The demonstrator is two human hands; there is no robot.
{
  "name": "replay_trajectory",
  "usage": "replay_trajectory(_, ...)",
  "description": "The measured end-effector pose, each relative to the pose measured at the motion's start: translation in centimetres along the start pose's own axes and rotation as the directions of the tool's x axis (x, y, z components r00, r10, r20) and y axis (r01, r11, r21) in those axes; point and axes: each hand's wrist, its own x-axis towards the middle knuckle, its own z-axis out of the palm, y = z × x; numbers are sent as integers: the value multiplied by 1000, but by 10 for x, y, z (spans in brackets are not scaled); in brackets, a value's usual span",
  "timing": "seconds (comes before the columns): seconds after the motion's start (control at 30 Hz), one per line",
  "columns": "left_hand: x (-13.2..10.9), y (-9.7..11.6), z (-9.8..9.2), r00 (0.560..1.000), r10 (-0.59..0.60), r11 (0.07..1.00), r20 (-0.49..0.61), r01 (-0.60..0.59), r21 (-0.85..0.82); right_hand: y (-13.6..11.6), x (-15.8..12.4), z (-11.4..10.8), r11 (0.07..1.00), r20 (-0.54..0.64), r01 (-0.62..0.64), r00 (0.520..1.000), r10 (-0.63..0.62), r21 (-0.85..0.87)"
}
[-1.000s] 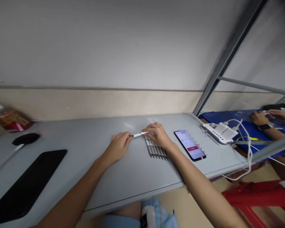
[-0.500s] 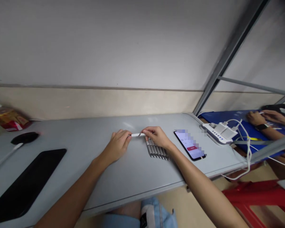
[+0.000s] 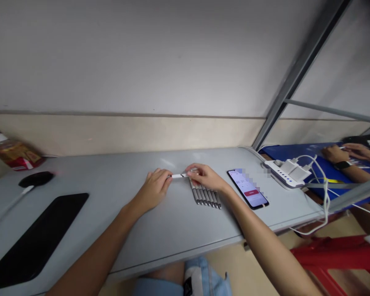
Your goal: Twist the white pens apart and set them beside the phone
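Observation:
A slim white pen (image 3: 178,176) with a dark mark near its middle is stretched level between my two hands, over the grey desk (image 3: 169,230). My left hand (image 3: 155,187) is closed on its left end. The fingers of my right hand (image 3: 205,176) pinch its right end. Just below my right hand, several pens with grey grips (image 3: 205,196) lie side by side in a row, their silver tips towards me. My right hand hides their upper ends.
A phone (image 3: 248,189) with a timer lies right of the pens. Behind it sits a white power strip (image 3: 286,174) with plugs and cables. At left are a black mat (image 3: 40,242), a round charger (image 3: 36,179) and a bottle (image 3: 17,154). Another person's hands (image 3: 335,154) work at a blue table.
My right fingers have shifted slightly at the pen's right end, and more of its grey part shows. The view has moved a little; my left hand keeps its hold.

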Motion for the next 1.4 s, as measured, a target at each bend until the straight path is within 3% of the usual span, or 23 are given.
replay_trajectory(0.2,-1,-1,2,1000,18,1000,10,-18,-10,-1,1,-2,999,3,-29,1000,29,-19)
replay_trajectory(0.37,-1,0,1,1000,15,1000,27,-15,-5,1,0,-1,998,-13,68,998,-67,5)
replay_trajectory(0.5,-1,2,2,999,38,999,36,-38,-7,3,0,-1,999,-10,-42,999,42,-10)
replay_trajectory(0.57,0,1,3,999,31,999,30,-31,-18,2,0,-2,999,-14,-12,1000,13,33)
replay_trajectory(0.63,0,0,3,999,18,999,28,-17,-38,2,0,-4,998,9,21,1000,-22,63)
replay_trajectory(0.83,1,0,1,1000,1,995,2,-1,-97,3,-1,-4,997,113,-59,992,53,57)
replay_trajectory(1.03,1,0,0,999,35,997,0,-35,-67,2,0,-2,997,-60,17,998,-21,-79)
replay_trajectory(1.13,1,-1,2,999,45,996,9,-44,-77,2,1,-2,993,-48,-40,998,35,-115)
replay_trajectory(1.3,0,-3,5,999,9,989,42,-2,-149,0,0,-1,999,-61,41,997,-41,0)
replay_trajectory(1.4,0,-2,5,998,29,991,46,-23,-132,0,0,1,1000,-17,-3,1000,3,-16)
